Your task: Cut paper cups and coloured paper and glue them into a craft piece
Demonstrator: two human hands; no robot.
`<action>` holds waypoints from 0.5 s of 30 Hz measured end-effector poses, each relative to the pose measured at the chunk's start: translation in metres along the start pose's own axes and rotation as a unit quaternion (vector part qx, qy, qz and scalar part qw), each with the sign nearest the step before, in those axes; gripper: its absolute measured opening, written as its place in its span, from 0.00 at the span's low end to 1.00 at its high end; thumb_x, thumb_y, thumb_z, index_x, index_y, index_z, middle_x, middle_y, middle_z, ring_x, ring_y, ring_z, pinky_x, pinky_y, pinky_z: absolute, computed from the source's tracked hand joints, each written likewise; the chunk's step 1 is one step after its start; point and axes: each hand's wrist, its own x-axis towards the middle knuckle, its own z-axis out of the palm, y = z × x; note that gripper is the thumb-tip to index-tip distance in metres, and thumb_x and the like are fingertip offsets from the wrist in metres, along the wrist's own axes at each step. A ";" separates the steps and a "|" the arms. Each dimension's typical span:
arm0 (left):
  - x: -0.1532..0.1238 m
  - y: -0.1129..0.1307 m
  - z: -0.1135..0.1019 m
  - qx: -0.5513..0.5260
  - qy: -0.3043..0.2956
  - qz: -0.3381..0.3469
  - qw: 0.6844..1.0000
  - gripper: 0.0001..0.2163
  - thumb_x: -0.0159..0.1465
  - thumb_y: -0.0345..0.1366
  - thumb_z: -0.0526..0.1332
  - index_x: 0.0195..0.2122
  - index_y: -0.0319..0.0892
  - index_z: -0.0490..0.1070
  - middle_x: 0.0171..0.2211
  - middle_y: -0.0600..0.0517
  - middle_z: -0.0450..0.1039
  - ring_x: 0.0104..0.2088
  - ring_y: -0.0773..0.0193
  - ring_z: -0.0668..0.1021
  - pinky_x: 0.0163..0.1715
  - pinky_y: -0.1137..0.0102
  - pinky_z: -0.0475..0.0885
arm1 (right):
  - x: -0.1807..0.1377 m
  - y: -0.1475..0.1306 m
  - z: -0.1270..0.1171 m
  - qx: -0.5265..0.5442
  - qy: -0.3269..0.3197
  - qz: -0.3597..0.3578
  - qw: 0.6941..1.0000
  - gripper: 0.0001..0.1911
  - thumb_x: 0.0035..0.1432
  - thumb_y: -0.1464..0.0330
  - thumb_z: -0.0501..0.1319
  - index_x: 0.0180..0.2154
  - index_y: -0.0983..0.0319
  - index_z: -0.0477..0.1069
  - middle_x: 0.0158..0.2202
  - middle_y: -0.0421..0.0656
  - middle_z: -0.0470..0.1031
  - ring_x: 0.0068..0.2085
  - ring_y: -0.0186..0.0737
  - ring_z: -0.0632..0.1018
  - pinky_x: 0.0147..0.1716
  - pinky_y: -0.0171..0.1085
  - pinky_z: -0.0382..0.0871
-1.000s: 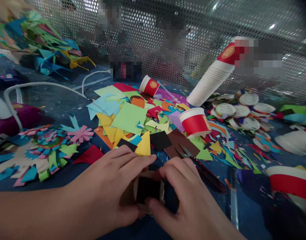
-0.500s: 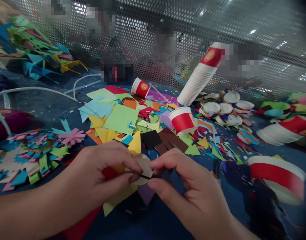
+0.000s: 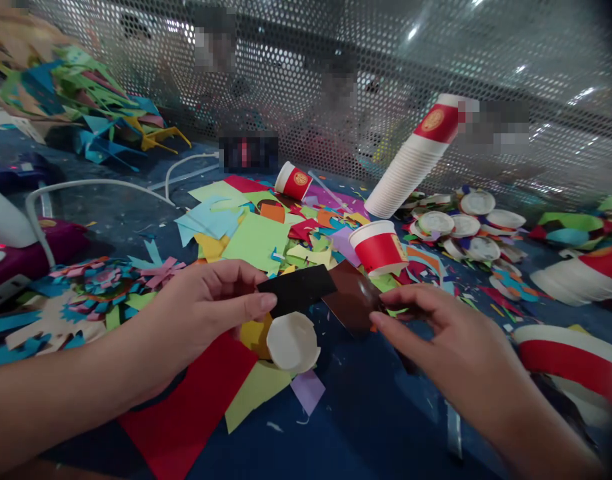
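My left hand (image 3: 206,303) pinches a black paper rectangle (image 3: 299,288) between thumb and fingers and holds it just above the table. Right below it is a white round cup bottom (image 3: 292,341); I cannot tell whether it rests on the papers or on my lower fingers. My right hand (image 3: 436,333) is to the right, its thumb and forefinger closed on the dark handle of a pair of scissors (image 3: 365,293). The scissor blades lie over a brown paper piece (image 3: 349,303).
Coloured paper scraps (image 3: 256,237) cover the blue table, with a red sheet (image 3: 196,393) near me. Red paper cups (image 3: 379,248), a leaning cup stack (image 3: 411,167) and cut cup bottoms (image 3: 466,227) lie behind. Paper flowers (image 3: 96,283), a white cable (image 3: 86,183) and the mesh wall (image 3: 336,80) surround them.
My hands have parted. The left has lifted the black paper off the white cup bottom, and the right has moved right onto the scissors.
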 end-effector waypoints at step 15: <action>-0.011 0.003 0.013 -0.050 -0.059 -0.009 0.997 0.13 0.48 0.36 0.73 0.24 0.40 0.68 0.21 0.55 0.71 0.22 0.70 0.73 0.22 0.77 0.68 | -0.035 -0.031 0.024 0.401 -0.240 0.064 0.882 0.14 0.60 0.55 0.64 0.41 0.57 0.71 0.32 0.37 0.73 0.24 0.26 0.64 0.20 0.25 0.59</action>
